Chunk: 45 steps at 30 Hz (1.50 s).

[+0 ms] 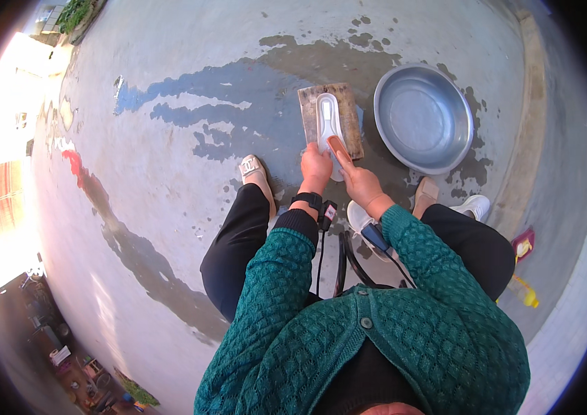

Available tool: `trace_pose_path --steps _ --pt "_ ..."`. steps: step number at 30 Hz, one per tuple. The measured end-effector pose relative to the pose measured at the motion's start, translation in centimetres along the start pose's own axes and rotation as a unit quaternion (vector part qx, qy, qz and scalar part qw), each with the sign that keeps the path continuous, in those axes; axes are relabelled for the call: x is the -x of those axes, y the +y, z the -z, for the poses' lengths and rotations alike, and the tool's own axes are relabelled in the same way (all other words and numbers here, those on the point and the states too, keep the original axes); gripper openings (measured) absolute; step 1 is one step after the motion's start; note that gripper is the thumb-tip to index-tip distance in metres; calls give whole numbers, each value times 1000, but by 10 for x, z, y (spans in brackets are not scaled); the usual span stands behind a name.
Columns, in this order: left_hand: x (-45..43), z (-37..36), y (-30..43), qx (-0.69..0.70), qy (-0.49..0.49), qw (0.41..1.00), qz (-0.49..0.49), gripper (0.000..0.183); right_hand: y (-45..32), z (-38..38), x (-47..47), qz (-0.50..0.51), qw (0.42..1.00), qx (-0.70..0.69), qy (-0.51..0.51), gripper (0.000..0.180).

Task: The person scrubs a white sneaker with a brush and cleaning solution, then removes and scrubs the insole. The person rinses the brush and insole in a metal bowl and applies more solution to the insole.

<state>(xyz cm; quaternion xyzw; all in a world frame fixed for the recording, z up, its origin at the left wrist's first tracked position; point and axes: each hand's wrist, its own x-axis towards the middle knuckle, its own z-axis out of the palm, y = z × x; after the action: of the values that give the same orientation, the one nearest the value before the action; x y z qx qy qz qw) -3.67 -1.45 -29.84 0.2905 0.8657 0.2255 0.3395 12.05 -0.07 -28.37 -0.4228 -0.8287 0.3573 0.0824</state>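
Note:
A pale shoe sole or insole (329,124) lies lengthwise over a worn wooden board (350,114) on the wet floor. The fingers of my left hand (316,165) are closed on its near part, beside the board's near edge. My right hand (360,182) holds an orange-brown handled tool (339,149), probably a brush, by its near end; its far end rests over or against the sole. What lies under the tool is hidden. Both hands are close together, my right hand on the right.
A round metal basin (423,118) stands right of the board. Dark wet patches (241,98) spread over the concrete floor (143,171). A pair of white shoes (472,207) stands near my feet. A yellow-capped bottle (524,291) and a dark red soap dish (523,245) lie at the right.

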Motion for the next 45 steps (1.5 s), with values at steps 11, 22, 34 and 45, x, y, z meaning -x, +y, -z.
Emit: trace_pose_path --steps 11,22,34,45 --pt "4 15 8 -87 -75 991 -64 79 1 20 -136 -86 983 158 -41 52" --pt "-8 12 4 -52 -82 993 -60 82 -7 19 -74 -9 991 129 -31 57" --pt "-12 16 10 -33 -80 994 -66 80 -8 22 -44 15 992 96 -82 57" --pt "-15 17 9 -9 -85 995 -60 83 -4 18 -47 74 994 75 -39 60"
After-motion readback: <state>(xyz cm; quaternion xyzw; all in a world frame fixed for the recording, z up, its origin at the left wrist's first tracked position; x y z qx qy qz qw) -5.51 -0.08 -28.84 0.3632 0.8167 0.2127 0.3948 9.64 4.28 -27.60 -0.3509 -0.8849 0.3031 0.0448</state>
